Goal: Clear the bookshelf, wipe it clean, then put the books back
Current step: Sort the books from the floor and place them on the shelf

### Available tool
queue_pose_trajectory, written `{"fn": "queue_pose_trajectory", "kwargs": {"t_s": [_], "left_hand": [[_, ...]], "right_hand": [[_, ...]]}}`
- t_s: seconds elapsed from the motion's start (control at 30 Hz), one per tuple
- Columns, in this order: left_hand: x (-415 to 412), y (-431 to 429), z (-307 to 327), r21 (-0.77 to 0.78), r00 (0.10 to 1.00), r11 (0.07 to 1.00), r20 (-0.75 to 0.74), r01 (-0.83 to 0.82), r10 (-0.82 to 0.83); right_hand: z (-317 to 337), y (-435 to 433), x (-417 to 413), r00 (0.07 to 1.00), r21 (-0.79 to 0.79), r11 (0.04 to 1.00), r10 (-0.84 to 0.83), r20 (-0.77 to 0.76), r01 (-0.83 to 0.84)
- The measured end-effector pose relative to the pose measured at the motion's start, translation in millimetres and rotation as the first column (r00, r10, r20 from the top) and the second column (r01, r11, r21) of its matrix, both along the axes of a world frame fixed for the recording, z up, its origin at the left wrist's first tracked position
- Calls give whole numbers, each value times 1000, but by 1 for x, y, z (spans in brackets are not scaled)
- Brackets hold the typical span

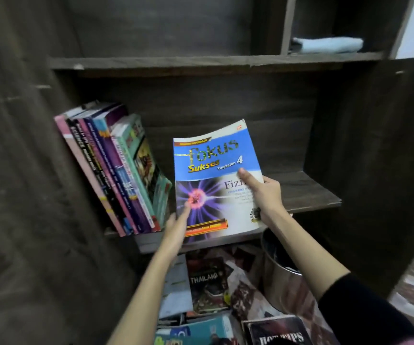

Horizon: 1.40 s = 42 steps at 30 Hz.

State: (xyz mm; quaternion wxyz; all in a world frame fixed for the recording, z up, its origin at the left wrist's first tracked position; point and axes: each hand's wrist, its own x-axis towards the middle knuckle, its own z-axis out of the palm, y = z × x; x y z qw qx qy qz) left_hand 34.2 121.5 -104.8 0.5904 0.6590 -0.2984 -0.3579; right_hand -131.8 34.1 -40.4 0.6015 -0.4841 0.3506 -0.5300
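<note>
A blue and white "Fokus Sukses" book [208,158] stands tilted at the front of the dark wooden bookshelf [310,192]. My right hand [263,192] grips its right edge, thumb across the cover. My left hand [178,225] touches the lower left of the cover with straight fingers. A row of several books [116,168] leans left on the same shelf, just left of the held book. A folded light blue cloth [328,44] lies in the upper right compartment.
Several loose books, one titled "Thailand" [208,282], lie in a pile on the floor below the shelf. A metal bin [278,270] stands to their right. The shelf board above [201,61] is bare.
</note>
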Motion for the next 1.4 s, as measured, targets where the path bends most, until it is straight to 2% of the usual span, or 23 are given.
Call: {"fn": "queue_pose_trajectory", "kwargs": {"t_s": [0.07,0.1,0.27,0.43,0.57,0.7,0.73,0.8,0.83,0.87,0.9,0.97,1.0,1.07,1.13,1.2,1.27,1.33,1.4], "left_hand": [[2,4,-17,64,995,998,-99,-12,18],[4,5,-22,77,994,997,-100,-31,39],[6,-1,-54,148,997,986,43,-71,65],[-3,-9,-48,211,997,974,32,-79,74],[-6,-15,-49,248,995,964,35,-99,93],[-5,-14,-48,266,995,959,56,-93,81],[-4,-14,-49,269,996,959,52,-89,78],[-1,-14,-48,273,997,959,26,-72,67],[1,-14,-49,271,998,960,10,-66,66],[2,-14,-51,268,998,961,-9,-61,66],[3,-15,-52,259,997,964,-32,-60,70],[3,-15,-51,241,995,968,-64,-63,80],[3,-15,-49,235,994,970,-71,-62,81],[1,-19,-41,220,994,972,-60,-78,93],[-4,-22,-30,199,991,973,-46,-112,124],[-9,-22,-14,157,989,978,-39,-134,142],[-14,-17,5,46,985,994,-142,-96,102],[-17,-12,21,-101,948,995,-316,-12,-21],[-19,-13,25,-155,899,988,-428,29,-94]], "right_hand": [[-16,-9,10,999,71,997,7,-45,-4],[-26,-14,14,997,105,995,9,-75,-1],[-66,-28,18,991,221,975,5,-133,25],[-83,-42,16,966,282,955,-18,-256,93],[-88,-49,12,900,309,950,94,-426,47],[-89,-49,9,797,275,960,130,-590,48],[-88,-47,7,739,243,969,130,-662,47],[-88,-40,3,531,55,996,10,-848,69],[-90,-36,-1,413,-121,989,-148,-899,90],[-93,-31,-5,335,-322,942,-333,-881,90],[-98,-24,-8,316,-515,856,-502,-805,46],[-112,-14,-12,365,-764,626,-682,-634,-157],[-117,-10,-14,378,-800,527,-705,-600,-287],[-125,-3,-11,324,-772,387,-745,-584,-504],[-123,1,-6,273,-752,312,-795,-541,-581],[-117,-1,-1,305,-799,226,-839,-450,-557],[-104,-5,-2,394,-867,180,-835,-385,-465],[-85,-9,-5,477,-910,202,-798,-367,-362],[-71,-8,-8,522,-938,232,-783,-338,-258]]}}
